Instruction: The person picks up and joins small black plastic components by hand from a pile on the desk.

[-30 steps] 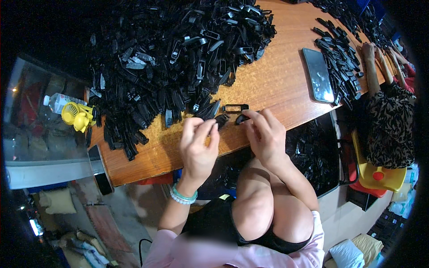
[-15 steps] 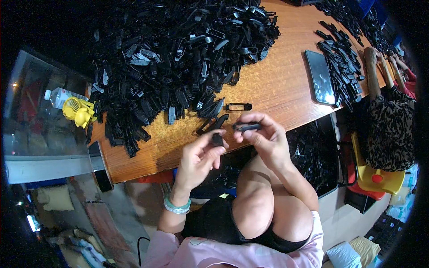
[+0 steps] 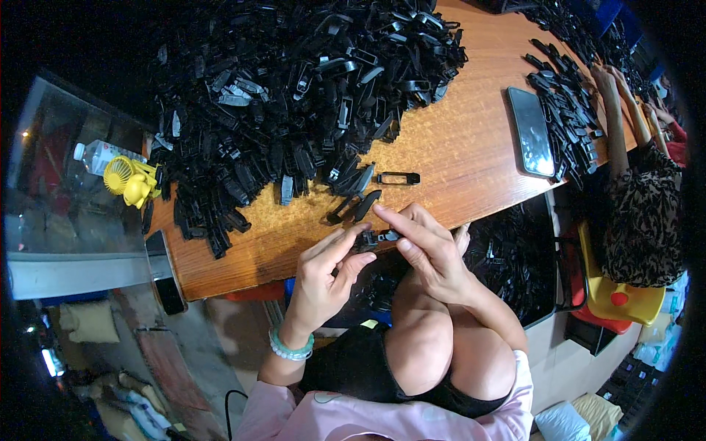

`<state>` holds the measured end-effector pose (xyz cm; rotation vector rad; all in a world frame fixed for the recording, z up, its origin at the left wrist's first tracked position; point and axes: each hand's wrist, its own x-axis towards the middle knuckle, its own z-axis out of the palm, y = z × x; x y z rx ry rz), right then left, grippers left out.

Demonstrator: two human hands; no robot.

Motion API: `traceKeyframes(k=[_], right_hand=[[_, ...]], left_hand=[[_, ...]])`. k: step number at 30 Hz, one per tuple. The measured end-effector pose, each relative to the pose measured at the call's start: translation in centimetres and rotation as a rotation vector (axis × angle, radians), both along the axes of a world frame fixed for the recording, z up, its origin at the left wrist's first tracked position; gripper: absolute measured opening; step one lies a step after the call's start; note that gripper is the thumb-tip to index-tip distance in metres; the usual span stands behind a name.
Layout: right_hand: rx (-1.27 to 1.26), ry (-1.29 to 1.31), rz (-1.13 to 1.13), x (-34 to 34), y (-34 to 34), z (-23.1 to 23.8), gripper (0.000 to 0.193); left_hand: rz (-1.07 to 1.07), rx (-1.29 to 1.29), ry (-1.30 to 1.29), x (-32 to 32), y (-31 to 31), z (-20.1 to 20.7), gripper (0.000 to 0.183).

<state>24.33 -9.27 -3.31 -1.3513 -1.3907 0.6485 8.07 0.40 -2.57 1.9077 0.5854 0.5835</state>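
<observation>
My left hand [image 3: 323,279] is closed, its thumb and fingers pinching a small black plastic piece [image 3: 363,240]. My right hand [image 3: 435,257] grips a second slim black piece [image 3: 388,235] with a shiny end. The two pieces meet between my fingertips, over my lap just off the table's near edge; whether they are locked together I cannot tell. Just beyond my hands, a few black clip-like parts [image 3: 354,208] lie on the wood, beside a single open black frame [image 3: 398,178]. A large heap of similar black parts [image 3: 294,103] covers the table's far left.
A phone [image 3: 529,132] lies on the wooden table [image 3: 448,132] near a row of black parts [image 3: 562,110]. Another phone [image 3: 166,275] rests at the left edge, near a yellow fan [image 3: 131,182] and bottle [image 3: 99,156]. A co-worker's arms [image 3: 621,117] are at the right.
My right hand has moved left and slightly down, bringing its piece against the one in my left hand. My left hand has hardly moved.
</observation>
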Motion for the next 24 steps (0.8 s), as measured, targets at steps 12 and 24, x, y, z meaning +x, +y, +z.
traceKeyframes(k=[12,24], right_hand=[[0.042,-0.208,-0.014,-0.2,0.0,-0.8,0.043],[0.1,-0.402,-0.09,-1.2,0.4,-1.8,0.052]], left_hand=[[-0.018,0.279,0.024,0.4,0.2,1.4,0.032],[0.117,0.279,0.039,0.6,-0.4,1.2,0.023]])
